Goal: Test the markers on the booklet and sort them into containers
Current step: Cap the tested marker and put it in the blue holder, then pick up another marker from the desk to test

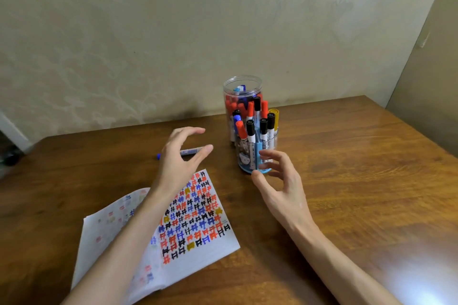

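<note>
Risk: right hand (280,181) is empty, fingers spread wide and loosely curved, tips just beside the short clear cup (244,168), poss. touching its wall. The cup is crammed w/ leaning markers (250,129), so a clumsy nudge could tip it into the tall jar (241,84) right behind. Left hand (182,156) is also empty and wide, hovering over a loose blue marker (193,150); a sloppy grab could roll it away across the table (347,156).

Marker: capped, lying flat, blue cap end poking out left of the palm. Booklet (198,218) lies under the left forearm, page dense w/ test marks.
</note>
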Motion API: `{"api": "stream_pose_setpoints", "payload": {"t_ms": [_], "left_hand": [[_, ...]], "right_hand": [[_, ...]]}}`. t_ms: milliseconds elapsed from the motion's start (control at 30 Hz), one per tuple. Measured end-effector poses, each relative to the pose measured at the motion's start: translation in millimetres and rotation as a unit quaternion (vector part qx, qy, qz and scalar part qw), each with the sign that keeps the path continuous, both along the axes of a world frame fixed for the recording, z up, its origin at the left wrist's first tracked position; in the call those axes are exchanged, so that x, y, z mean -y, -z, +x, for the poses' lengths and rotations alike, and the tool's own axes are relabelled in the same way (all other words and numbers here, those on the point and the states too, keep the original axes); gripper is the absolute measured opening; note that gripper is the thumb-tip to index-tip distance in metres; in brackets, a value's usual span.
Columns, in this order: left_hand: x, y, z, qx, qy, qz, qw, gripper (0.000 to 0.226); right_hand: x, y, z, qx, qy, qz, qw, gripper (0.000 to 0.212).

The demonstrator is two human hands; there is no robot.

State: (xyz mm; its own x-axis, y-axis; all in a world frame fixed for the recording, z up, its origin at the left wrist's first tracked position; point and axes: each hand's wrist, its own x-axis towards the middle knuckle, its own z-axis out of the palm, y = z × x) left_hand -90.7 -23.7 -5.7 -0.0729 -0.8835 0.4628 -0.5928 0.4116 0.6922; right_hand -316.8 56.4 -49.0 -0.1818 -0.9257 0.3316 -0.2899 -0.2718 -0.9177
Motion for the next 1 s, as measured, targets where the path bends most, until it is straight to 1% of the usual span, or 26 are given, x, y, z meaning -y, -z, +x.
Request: {"api": "stream_pose_setpoints", "payload": {"t_ms": [100,200,267,333,467,533,600,700,867,933,1000], "left_hand": [[-0.8,10.2,32.4,0.013,-0.013,0.067,0.998,0.029],[3.4,21.3,60.1,0.037,-0.050,0.105,0.992,0.030],[9.9,28.6,75.0,0.055,-0.087,0.125,0.987,0.033],[18.1,35.4,83.6,0.096,-0.126,0.143,0.977,0.037],[36.9,38.9,81.1,0.163,-0.175,0.187,0.953,0.053],[44.8,40.8,77.1,0.189,-0.193,0.181,0.946,0.047],[51.1,47.0,77.4,0.207,-0.211,0.143,0.945,0.033],[48.1,52.7,76.7,0.209,-0.217,0.121,0.946,0.021],[15.2,38.3,73.7,0.166,-0.186,0.109,0.962,0.017],[-6.7,30.7,68.2,0.131,-0.150,0.111,0.974,0.014],[-32.2,23.1,57.3,0.074,-0.087,0.123,0.986,0.013]], "right_hand": [[0.3,1.3,7.9,-0.013,-0.024,0.004,1.000,0.037],[-0.1,3.7,13.8,-0.020,-0.050,0.005,0.999,0.035],[-0.5,5.1,17.1,-0.024,-0.066,0.009,0.997,0.034],[-1.0,5.4,20.7,-0.028,-0.081,0.013,0.996,0.035],[0.2,8.1,26.5,-0.058,-0.104,0.008,0.993,0.035],[1.0,9.0,26.2,-0.067,-0.112,0.011,0.991,0.036],[1.9,9.2,27.3,-0.077,-0.114,0.013,0.990,0.037],[1.9,9.4,30.6,-0.092,-0.122,0.013,0.988,0.037],[0.2,6.6,33.8,-0.115,-0.134,0.020,0.984,0.037],[-2.3,4.5,34.7,-0.117,-0.133,0.022,0.984,0.041],[-4.9,1.4,35.5,-0.113,-0.135,0.038,0.984,0.048]]}}
